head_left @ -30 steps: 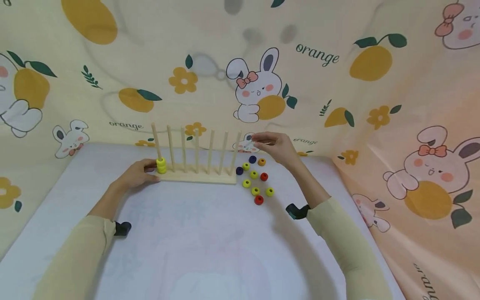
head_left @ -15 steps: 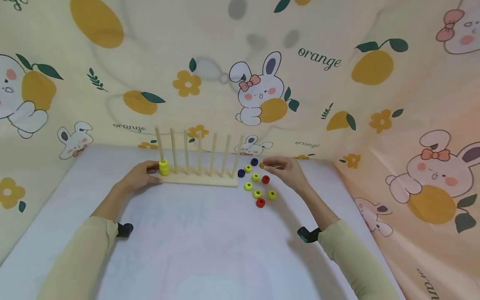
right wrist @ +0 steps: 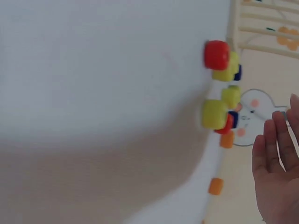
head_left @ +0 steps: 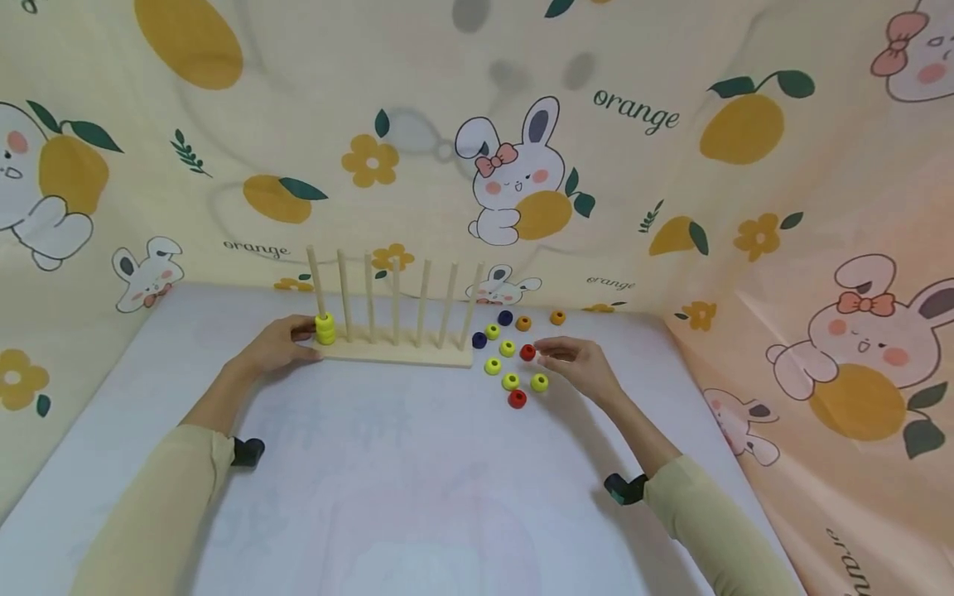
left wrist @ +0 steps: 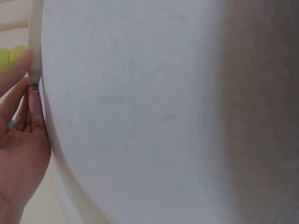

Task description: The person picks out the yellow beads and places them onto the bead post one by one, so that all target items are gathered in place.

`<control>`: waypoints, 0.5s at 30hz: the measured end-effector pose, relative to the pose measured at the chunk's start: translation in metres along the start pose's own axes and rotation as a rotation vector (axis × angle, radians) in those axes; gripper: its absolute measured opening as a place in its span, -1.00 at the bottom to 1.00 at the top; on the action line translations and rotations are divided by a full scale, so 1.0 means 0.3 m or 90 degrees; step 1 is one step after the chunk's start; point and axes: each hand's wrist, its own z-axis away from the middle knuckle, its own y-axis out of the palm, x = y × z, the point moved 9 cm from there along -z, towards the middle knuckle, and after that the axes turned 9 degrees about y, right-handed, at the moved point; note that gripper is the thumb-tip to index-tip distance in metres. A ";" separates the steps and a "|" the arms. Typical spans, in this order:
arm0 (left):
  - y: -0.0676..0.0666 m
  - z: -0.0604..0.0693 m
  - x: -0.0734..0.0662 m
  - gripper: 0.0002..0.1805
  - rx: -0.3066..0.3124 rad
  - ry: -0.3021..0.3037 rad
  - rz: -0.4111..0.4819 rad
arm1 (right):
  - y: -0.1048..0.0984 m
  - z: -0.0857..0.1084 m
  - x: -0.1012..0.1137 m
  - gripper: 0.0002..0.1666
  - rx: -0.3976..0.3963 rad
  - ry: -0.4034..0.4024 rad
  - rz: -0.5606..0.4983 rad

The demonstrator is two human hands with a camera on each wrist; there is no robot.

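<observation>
A wooden peg rack [head_left: 402,356] with several upright pegs stands toward the back of the table. Yellow beads [head_left: 325,329] are stacked on its leftmost peg. My left hand [head_left: 274,343] holds the left end of the base, thumb in front and fingers behind; the left wrist view shows the thumb against the base edge [left wrist: 35,60]. Right of the rack, my right hand [head_left: 581,368] hovers beside a red bead [head_left: 527,353], holding nothing. Its fingers look extended in the right wrist view, where the palm [right wrist: 275,186] shows.
Loose beads lie right of the rack: several yellow ones [head_left: 493,366], a second red one [head_left: 517,399], two dark blue [head_left: 505,318] and two orange [head_left: 558,317]. A printed cloth [head_left: 417,99] hangs behind the white table [head_left: 387,463].
My right hand has come down and back toward me, from above the far beads to beside the red bead. One more orange bead is uncovered. The left hand stays on the rack.
</observation>
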 end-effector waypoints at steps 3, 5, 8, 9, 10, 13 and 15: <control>-0.004 0.000 -0.001 -0.15 0.000 -0.003 -0.001 | 0.013 0.006 -0.037 -0.58 0.006 0.014 -0.001; -0.003 0.000 0.002 -0.15 0.000 -0.005 0.002 | 0.019 0.011 -0.063 -0.54 0.007 0.023 0.009; 0.004 0.001 0.011 -0.14 0.002 -0.011 0.004 | 0.025 0.019 -0.111 -0.49 0.008 0.041 0.022; 0.005 0.001 0.013 -0.14 0.002 -0.013 0.002 | 0.027 0.021 -0.124 -0.48 0.009 0.044 0.027; 0.005 0.001 0.014 -0.14 0.003 -0.014 0.000 | 0.028 0.022 -0.136 -0.48 0.008 0.049 0.030; 0.003 0.002 0.014 -0.14 0.000 -0.015 -0.005 | 0.029 0.026 -0.160 -0.48 0.004 0.051 0.043; 0.000 0.002 0.016 -0.14 -0.003 -0.016 -0.008 | 0.032 0.024 -0.171 -0.48 0.004 0.049 0.049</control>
